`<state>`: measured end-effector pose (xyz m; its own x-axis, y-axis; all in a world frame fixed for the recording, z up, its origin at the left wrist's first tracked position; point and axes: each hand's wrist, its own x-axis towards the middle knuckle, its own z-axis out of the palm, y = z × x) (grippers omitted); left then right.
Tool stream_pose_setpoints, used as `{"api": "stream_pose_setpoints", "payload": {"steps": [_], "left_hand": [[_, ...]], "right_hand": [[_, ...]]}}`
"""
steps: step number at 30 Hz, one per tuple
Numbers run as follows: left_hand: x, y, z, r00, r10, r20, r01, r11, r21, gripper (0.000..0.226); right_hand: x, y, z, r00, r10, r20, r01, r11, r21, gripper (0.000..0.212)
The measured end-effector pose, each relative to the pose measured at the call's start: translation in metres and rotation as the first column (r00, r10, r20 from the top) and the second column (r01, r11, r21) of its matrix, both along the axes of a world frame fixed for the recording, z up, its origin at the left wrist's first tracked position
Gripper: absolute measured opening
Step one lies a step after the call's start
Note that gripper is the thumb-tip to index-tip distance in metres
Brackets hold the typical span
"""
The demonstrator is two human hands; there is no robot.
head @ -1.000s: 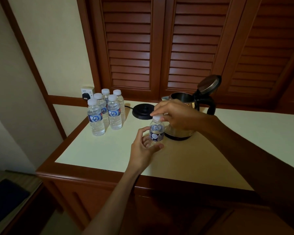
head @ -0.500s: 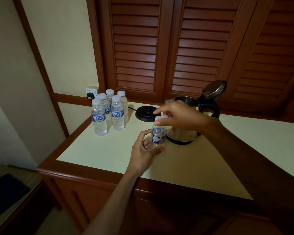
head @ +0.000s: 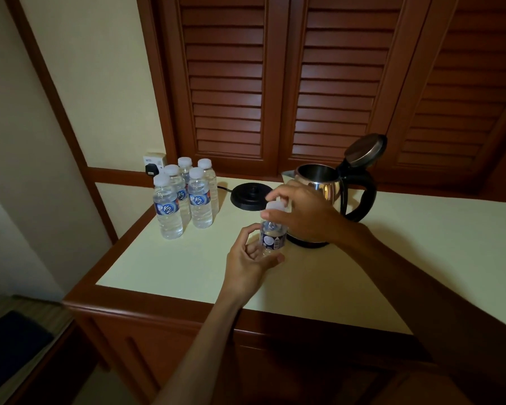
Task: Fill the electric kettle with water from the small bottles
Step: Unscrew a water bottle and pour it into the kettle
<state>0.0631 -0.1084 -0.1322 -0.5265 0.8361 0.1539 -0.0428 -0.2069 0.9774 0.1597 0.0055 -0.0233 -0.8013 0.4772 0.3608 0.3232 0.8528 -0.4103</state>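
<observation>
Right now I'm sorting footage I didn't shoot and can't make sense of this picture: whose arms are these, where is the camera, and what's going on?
There is no machine: the camera sits on a person's head, looking down at their own two bare hands. The left hand grips a small water bottle low on its body; the right hand pinches its white cap from above. On the cream tabletop stand five more capped bottles, a steel kettle with its lid flipped up, and its black base beside it.
</observation>
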Motion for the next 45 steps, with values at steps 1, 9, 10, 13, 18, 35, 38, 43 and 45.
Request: {"api": "stream_pose_setpoints", "payload": {"steps": [1,9,10,13,18,35,38,43,45], "left_hand": [[0.0,0.0,0.0,1.0,-0.004,0.0,0.004,1.0,0.0,0.063],[0.002,0.001,-0.002,1.0,0.017,-0.014,-0.017,1.0,-0.015,0.065],[0.001,0.001,-0.003,1.0,0.02,-0.019,-0.021,1.0,-0.018,0.065],[0.002,0.001,-0.003,0.999,0.031,-0.038,-0.031,0.999,-0.018,0.065],[0.004,0.001,-0.002,0.993,0.078,-0.087,-0.079,0.997,-0.008,0.065],[-0.009,0.004,-0.002,0.963,0.178,-0.202,-0.198,0.977,-0.081,0.063],[-0.033,0.0,0.005,0.952,0.204,-0.229,-0.231,0.968,-0.099,0.061],[-0.062,0.002,0.006,0.924,0.215,-0.315,-0.265,0.956,-0.125,0.067],[-0.06,0.006,0.006,0.925,0.204,-0.321,-0.255,0.958,-0.129,0.066]], "right_hand": [[0.003,0.002,-0.003,0.999,0.041,-0.026,-0.042,0.998,-0.05,0.028],[-0.002,0.0,-0.027,0.968,-0.055,-0.245,0.02,0.989,-0.144,0.019],[-0.003,-0.003,-0.028,0.961,-0.075,-0.265,0.036,0.988,-0.149,0.02],[-0.007,-0.006,-0.031,0.943,-0.128,-0.306,0.077,0.982,-0.173,0.024],[-0.003,-0.002,-0.046,0.919,-0.101,-0.382,-0.025,0.95,-0.312,0.034],[0.122,0.04,-0.124,0.937,-0.236,0.258,0.23,0.972,0.056,0.058],[0.123,0.041,-0.126,0.941,-0.236,0.244,0.237,0.971,0.025,0.058],[0.123,0.04,-0.126,0.944,-0.233,0.236,0.235,0.972,0.018,0.064],[0.123,0.04,-0.126,0.942,-0.237,0.236,0.239,0.971,0.021,0.061]]}}
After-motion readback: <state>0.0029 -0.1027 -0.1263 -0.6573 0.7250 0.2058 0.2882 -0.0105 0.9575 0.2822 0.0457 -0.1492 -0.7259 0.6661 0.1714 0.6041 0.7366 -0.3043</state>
